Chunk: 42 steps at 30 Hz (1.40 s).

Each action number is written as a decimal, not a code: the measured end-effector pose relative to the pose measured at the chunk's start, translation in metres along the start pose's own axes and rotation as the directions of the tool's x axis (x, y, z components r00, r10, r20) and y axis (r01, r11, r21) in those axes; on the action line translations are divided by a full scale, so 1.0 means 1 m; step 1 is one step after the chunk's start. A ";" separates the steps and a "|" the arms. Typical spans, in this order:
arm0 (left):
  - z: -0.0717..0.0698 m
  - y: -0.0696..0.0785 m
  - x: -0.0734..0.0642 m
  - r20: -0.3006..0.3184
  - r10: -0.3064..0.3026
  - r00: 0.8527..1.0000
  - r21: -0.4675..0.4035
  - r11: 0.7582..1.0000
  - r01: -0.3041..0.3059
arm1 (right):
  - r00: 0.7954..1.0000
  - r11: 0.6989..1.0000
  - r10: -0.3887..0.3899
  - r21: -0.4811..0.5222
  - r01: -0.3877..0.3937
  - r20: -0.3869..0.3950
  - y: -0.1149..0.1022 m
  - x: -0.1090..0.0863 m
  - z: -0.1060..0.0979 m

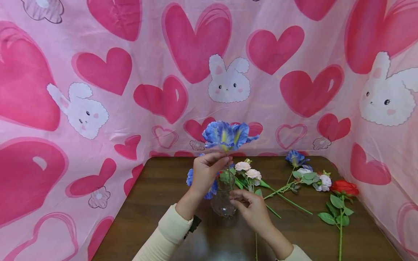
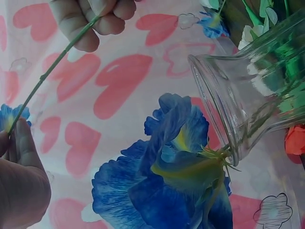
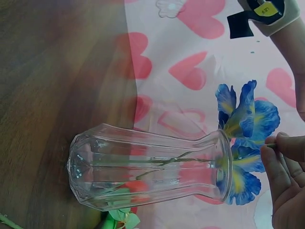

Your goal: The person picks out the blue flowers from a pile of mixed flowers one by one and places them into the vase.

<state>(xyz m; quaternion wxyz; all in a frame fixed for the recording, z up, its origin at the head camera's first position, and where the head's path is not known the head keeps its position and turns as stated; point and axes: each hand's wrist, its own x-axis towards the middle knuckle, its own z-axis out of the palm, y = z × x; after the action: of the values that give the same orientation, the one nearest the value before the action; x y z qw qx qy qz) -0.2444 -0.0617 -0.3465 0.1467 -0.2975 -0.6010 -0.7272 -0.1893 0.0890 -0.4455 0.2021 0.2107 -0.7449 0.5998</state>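
My left hand [image 1: 209, 172] pinches the stem of a blue iris-like flower [image 1: 225, 136] just below its bloom, above the vase mouth. My right hand [image 1: 253, 210] pinches the same green stem [image 2: 57, 62] lower down, with fingers curled, beside the vase. The stem stretches slantwise between both hands in the left wrist view. A clear ribbed glass vase [image 3: 152, 171] stands upright on the table behind my hands. More blue blooms [image 3: 245, 119] lean out over its rim, with thin stems inside the glass. In the right wrist view my right fingertips [image 3: 283, 143] are near these blooms.
On the brown wooden table [image 1: 147, 203], right of the vase, lie pale pink flowers [image 1: 253, 174], white flowers [image 1: 323, 182], another blue flower [image 1: 295, 158] and a red rose [image 1: 344, 187]. Their stems cross one another. A pink heart-print cloth [image 1: 271, 108] hangs behind and at the sides.
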 end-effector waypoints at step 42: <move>0.009 -0.007 0.007 0.080 0.349 0.934 0.679 0.667 -0.308 | 0.983 0.964 0.181 -0.198 -0.179 -0.010 0.063 0.004 0.008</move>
<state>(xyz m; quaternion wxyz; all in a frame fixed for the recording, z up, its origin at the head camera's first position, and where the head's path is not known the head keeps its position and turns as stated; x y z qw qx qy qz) -0.2510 -0.0504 -0.3469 0.3908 -0.3051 -0.7571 -0.4254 -0.2281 0.0931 -0.4959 0.1636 0.1234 -0.8179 0.5376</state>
